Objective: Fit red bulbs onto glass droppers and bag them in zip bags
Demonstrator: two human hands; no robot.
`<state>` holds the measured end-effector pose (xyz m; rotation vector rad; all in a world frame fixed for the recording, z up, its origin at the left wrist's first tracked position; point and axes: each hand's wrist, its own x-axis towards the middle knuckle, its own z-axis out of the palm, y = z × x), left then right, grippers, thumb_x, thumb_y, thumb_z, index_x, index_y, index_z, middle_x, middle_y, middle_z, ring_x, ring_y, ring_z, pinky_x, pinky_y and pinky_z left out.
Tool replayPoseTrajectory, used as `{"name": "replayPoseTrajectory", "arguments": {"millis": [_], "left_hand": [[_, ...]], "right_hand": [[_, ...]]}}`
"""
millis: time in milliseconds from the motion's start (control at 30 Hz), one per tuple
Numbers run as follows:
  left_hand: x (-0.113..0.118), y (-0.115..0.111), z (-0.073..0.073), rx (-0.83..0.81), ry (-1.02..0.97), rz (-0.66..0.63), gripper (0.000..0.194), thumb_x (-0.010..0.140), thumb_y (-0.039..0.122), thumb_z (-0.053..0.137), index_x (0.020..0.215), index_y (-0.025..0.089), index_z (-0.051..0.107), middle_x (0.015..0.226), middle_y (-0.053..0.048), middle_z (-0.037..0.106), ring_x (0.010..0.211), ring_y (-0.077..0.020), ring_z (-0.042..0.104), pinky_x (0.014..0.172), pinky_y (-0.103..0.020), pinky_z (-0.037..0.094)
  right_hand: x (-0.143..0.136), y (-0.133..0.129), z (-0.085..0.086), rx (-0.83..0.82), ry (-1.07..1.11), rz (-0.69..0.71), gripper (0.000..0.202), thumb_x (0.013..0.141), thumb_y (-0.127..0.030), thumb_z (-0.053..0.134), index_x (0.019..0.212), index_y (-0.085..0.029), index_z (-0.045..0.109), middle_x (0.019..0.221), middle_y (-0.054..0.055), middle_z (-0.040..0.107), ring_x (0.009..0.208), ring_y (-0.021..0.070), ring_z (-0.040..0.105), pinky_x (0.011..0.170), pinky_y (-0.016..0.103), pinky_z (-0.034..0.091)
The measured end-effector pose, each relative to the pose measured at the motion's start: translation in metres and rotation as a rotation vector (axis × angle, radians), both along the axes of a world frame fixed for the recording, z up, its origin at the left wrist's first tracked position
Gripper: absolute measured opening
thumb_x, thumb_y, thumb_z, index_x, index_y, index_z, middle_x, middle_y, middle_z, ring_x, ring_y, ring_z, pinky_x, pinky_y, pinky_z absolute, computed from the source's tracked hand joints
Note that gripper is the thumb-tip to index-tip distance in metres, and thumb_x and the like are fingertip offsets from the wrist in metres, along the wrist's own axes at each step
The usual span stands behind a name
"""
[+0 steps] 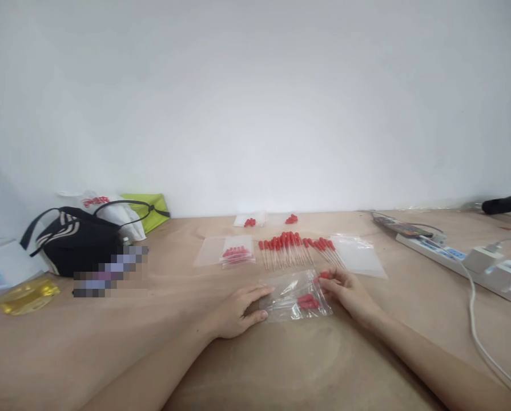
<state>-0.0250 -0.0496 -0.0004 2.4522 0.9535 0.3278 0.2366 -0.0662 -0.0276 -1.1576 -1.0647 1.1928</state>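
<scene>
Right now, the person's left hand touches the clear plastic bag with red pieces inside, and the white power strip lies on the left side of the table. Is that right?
Not quite: the white power strip lies on the right side of the table, as the head view shows. The left hand does touch the clear plastic bag with red pieces inside.

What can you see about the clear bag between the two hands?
The clear bag looks thin, shiny and see-through, like crinkly plastic. It lies roughly flat on the table, with red pieces showing inside toward its right side. The left hand touches its left edge; the right hand holds another red piece at its right edge.
</scene>
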Motion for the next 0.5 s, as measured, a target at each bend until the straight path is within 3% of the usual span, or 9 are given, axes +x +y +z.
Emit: {"name": "replayPoseTrajectory", "arguments": {"millis": [167,367,433,500], "left_hand": [[-0.002,0.001,-0.002,0.006,-0.012,0.000,0.044,0.082,0.033,0.047,0.124,0.027,0.039,0.129,-0.002,0.043,0.118,-0.0216,0.037,0.098,-0.038,0.029],[-0.002,0.001,-0.002,0.008,-0.012,-0.003,0.043,0.082,0.033,0.048,0.124,0.028,0.040,0.128,-0.002,0.044,0.117,-0.0211,0.037,0.098,-0.038,0.029],[-0.002,0.001,-0.001,0.010,-0.017,-0.030,0.040,0.083,0.032,0.046,0.123,0.029,0.041,0.128,-0.002,0.043,0.117,-0.0205,0.037,0.098,-0.038,0.028],[-0.002,0.002,-0.001,0.006,-0.004,-0.063,0.036,0.084,0.030,0.044,0.120,0.030,0.045,0.128,-0.001,0.042,0.117,-0.0202,0.037,0.098,-0.037,0.028]], "right_hand": [[-0.004,0.001,-0.004,0.008,-0.178,0.012,0.032,0.057,-0.038,0.064,0.074,-0.018,0.047,0.062,-0.005,0.057,0.028,0.0026,0.037,0.027,0.016,0.028],[-0.011,-0.001,-0.001,0.012,-0.322,0.229,0.031,0.065,-0.046,0.055,0.063,-0.015,0.057,0.050,0.001,0.059,0.040,0.0120,0.052,0.034,0.020,0.034],[-0.004,0.004,0.002,0.004,-0.449,0.191,0.030,0.069,-0.044,0.050,0.063,-0.015,0.058,0.046,-0.001,0.055,0.035,0.0105,0.047,0.033,0.020,0.033],[0.006,0.015,0.006,0.015,-0.620,0.025,0.023,0.070,-0.036,0.048,0.064,-0.016,0.057,0.048,-0.002,0.055,0.037,0.0102,0.047,0.037,0.021,0.034]]}}
